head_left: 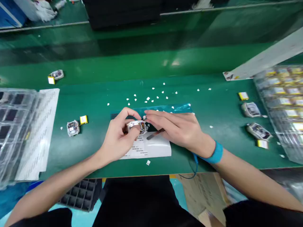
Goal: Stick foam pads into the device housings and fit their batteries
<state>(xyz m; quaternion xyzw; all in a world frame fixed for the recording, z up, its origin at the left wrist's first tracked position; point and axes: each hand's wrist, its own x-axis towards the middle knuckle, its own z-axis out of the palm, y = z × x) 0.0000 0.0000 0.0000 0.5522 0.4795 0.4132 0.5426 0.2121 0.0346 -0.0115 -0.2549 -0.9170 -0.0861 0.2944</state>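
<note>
Left hand [119,134] grips small white device [136,126], fingers curled round it, held just above white sheet [151,148] at bench [94,101] centre. Right hand [176,127] fingers extended, tips touching device top edge; thin tool [155,134] under palm, grip on it unclear. Blue wrist strap [216,153] on right wrist. White scraps [151,97] scattered behind. Similar device [73,127] lies to left.

Bright overhead light, glare on green bench [99,63], edges warped, soft

White paper scraps [151,96] dot the green bench [94,101]; clear trays [14,126] sit left, battery-filled trays [284,101] right, loose casings [252,109] nearby.
</note>
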